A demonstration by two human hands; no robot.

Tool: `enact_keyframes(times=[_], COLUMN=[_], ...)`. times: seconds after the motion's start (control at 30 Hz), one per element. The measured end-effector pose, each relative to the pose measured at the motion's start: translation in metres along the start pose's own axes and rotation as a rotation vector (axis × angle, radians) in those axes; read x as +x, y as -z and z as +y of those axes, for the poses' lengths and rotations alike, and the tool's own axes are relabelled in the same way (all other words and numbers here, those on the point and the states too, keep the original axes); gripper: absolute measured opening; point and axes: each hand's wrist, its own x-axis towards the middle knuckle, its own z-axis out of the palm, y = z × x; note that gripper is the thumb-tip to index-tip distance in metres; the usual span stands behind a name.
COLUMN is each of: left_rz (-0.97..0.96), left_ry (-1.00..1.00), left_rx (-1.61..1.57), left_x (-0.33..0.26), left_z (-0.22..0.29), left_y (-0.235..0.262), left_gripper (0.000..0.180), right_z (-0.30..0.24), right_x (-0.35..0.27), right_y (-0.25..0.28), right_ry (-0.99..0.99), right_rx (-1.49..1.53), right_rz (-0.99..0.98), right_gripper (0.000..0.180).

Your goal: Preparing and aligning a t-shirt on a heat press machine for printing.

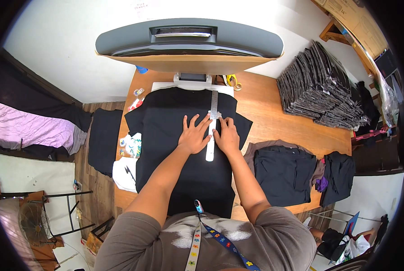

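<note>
A black T-shirt (175, 149) lies spread flat over the white base of a heat press (190, 43), whose upper plate is raised. Along the shirt's right side runs a straight metal ruler (214, 100), pointing away from me; its near part looks bright white. My left hand (195, 137) rests palm down on the cloth, fingers spread, its fingertips at the ruler's left edge. From the other side my right hand (227, 137) touches the ruler with fingers apart. A small white piece (215, 114) shows between my fingertips, partly covered, and I cannot make out what it is.
A tall stack of dark folded garments (319, 86) stands at the table's back right. Folded black clothes (283, 174) lie to the right. Yellow tape (231, 80) sits behind the shirt, white cloth (125, 174) at its left. Part of another person (333, 241) shows at lower right.
</note>
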Motion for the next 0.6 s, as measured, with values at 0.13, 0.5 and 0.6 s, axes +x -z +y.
enact_keyframes(times=[0.13, 0.5, 0.6], left_rz=[0.001, -0.002, -0.002], left_ry=[-0.002, -0.001, 0.001], left_rx=[-0.026, -0.044, -0.051], left_x=[0.0007, -0.0001, 0.0], left_z=[0.0, 0.0, 0.0001], left_y=[0.0003, 0.0022, 0.0021], left_gripper=[0.065, 0.065, 0.065], right_z=[-0.0003, -0.0007, 0.0024], right_x=[-0.0001, 0.002, 0.0081], right_y=[-0.0003, -0.001, 0.0012], right_ry=[-0.013, -0.016, -0.029], right_rx=[0.016, 0.012, 0.003], right_rz=[-0.001, 0.002, -0.026], right_gripper=[0.056, 0.056, 0.053])
